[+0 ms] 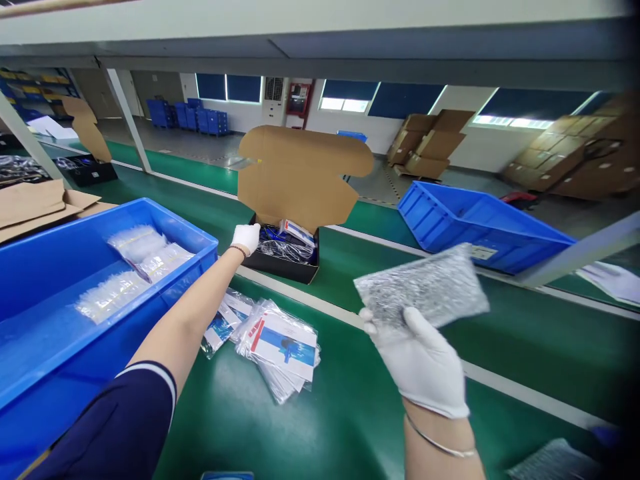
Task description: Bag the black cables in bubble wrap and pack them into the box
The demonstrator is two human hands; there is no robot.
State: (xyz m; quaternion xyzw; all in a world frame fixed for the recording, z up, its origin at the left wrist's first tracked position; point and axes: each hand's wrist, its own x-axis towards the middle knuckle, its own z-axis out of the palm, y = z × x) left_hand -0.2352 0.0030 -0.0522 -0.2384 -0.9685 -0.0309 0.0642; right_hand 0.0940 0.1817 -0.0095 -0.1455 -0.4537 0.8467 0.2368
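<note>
My left hand (pixel 246 237), in a white glove, reaches far forward and grips the near left corner of an open black carton (pixel 286 263) with a raised brown cardboard lid (pixel 300 170). Cables and a bagged leaflet lie inside the carton. My right hand (pixel 419 360), also gloved, holds up a silvery bubble-wrap pouch (pixel 425 287) by its lower edge, above the green belt (pixel 350 413). A fanned pile of bagged leaflets (pixel 280 347) lies on the belt between my arms.
A blue bin (pixel 45 373) with clear plastic packets stands at my left. Another blue bin (pixel 480 227) sits tilted at the far right. A second open carton (pixel 93 170) stands far left. Stacked cardboard boxes (pixel 430 143) line the back wall. More bubble wrap (pixel 550 461) lies bottom right.
</note>
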